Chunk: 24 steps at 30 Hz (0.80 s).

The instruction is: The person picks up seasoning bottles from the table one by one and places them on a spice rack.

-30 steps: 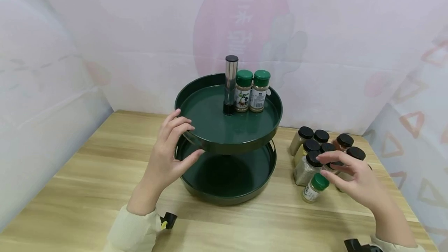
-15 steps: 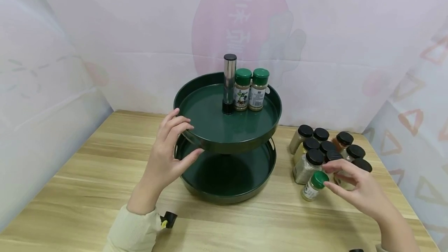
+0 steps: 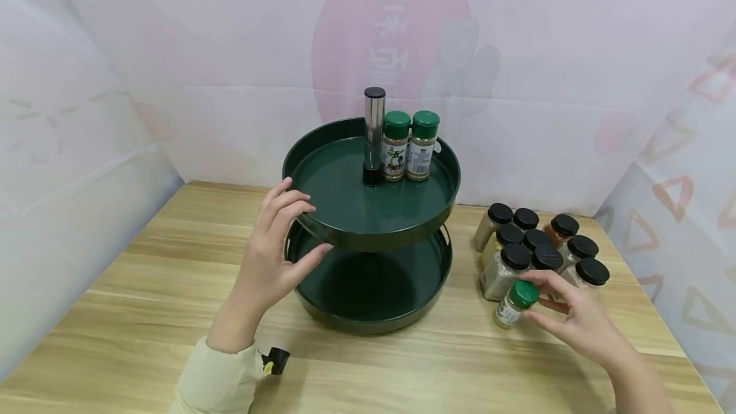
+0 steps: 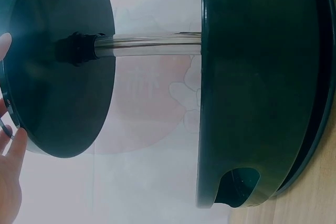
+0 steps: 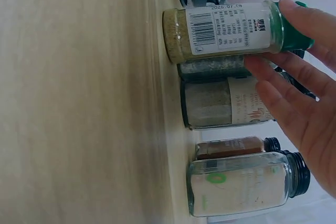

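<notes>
A dark green two-tier round tray (image 3: 368,324) stands mid-table in the head view, with a metal post. My left hand (image 3: 270,257) holds the upper tier's left rim, fingers over the edge and thumb below; in the left wrist view its fingertips (image 4: 20,137) meet that rim. To the right, my right hand (image 3: 581,321) pinches the green cap of a small spice jar (image 3: 508,313). In the right wrist view the jar (image 5: 226,32) shows tan powder and a barcode label, with the thumb on one side of the cap and fingers on the other.
Two green-capped spice jars (image 3: 422,152) stand on the upper tier, right of the post. Several black-capped jars (image 3: 506,270) cluster at the table's right, just behind the held jar. Printed cloth walls (image 3: 241,133) enclose the wooden table (image 3: 144,286).
My right hand has come down and leftward onto the green-capped jar, and its fingers have closed around the cap. My left hand stays at the tray rim.
</notes>
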Available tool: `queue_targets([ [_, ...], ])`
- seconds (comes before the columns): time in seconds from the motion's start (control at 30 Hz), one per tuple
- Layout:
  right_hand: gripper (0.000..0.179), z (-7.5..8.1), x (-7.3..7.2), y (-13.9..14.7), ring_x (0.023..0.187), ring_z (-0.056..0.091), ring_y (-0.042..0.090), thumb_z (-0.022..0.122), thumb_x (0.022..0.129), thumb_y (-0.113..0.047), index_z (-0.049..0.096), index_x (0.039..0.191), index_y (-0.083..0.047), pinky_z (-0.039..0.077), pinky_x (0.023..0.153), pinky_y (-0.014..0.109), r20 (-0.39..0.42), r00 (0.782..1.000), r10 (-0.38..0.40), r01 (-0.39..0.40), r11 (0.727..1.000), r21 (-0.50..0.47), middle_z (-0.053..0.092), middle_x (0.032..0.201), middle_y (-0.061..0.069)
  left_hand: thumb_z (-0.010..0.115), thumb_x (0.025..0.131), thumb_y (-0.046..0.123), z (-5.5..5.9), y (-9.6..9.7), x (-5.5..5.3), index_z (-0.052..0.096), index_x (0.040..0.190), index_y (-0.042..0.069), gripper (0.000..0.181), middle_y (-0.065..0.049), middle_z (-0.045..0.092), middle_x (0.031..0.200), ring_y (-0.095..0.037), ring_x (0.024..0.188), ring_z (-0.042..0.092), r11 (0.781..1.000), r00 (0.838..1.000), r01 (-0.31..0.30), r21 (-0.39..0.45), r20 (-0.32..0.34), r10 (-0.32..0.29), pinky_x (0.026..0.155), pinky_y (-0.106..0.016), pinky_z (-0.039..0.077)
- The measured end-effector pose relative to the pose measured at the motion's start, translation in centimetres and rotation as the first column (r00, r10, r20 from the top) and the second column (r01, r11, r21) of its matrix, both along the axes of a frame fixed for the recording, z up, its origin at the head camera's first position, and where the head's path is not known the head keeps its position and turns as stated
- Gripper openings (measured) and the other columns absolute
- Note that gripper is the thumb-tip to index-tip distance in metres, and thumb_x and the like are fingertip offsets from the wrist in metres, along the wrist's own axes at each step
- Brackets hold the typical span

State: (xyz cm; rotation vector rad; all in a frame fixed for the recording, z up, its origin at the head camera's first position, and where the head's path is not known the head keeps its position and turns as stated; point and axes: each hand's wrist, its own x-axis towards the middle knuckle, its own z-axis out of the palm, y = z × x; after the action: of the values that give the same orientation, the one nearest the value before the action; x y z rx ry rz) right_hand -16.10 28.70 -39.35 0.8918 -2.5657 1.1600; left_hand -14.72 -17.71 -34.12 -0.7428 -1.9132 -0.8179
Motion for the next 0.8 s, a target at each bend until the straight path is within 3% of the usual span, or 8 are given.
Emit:
queue_targets([
  [0.2,0.060,-0.7,-0.1,-0.1,0.104,0.058,-0.012,0.081,0.075,0.006,0.056,0.129,-0.005,0.053,0.084,0.008,0.034,0.999,0.014,-0.015,1.000,0.027,0.061,0.115,-0.015,0.067,0.094,0.041,0.0,-0.1,-0.1,0.059,0.113,-0.007,0.053,-0.022,0.059,0.121,-0.053,0.133,0.041,1.000,1.000,0.003,0.003,-0.004,-0.003,0.123,-0.043,0.031],
  [0.4,0.059,-1.0,-0.1,-0.2,0.105,0.056,-0.012,0.078,0.081,0.001,0.052,0.133,-0.009,0.057,0.080,0.017,0.063,0.998,0.015,-0.020,0.997,0.077,0.059,0.119,-0.015,0.067,0.094,0.042,0.0,-0.1,0.0,0.059,0.114,-0.007,0.053,-0.022,0.059,0.120,-0.053,0.133,0.041,1.000,1.000,0.003,0.003,-0.002,-0.003,0.123,-0.043,0.030],
  [0.8,0.058,-1.4,-0.1,-0.4,0.105,0.058,-0.012,0.078,0.081,0.002,0.053,0.132,-0.007,0.057,0.081,0.015,0.096,0.995,0.000,-0.002,1.000,0.026,0.060,0.115,-0.015,0.066,0.094,0.042,0.1,0.0,0.1,0.059,0.114,-0.007,0.053,-0.022,0.060,0.120,-0.052,0.133,0.041,1.000,1.000,-0.005,0.002,0.002,0.005,0.123,-0.041,0.030],
])
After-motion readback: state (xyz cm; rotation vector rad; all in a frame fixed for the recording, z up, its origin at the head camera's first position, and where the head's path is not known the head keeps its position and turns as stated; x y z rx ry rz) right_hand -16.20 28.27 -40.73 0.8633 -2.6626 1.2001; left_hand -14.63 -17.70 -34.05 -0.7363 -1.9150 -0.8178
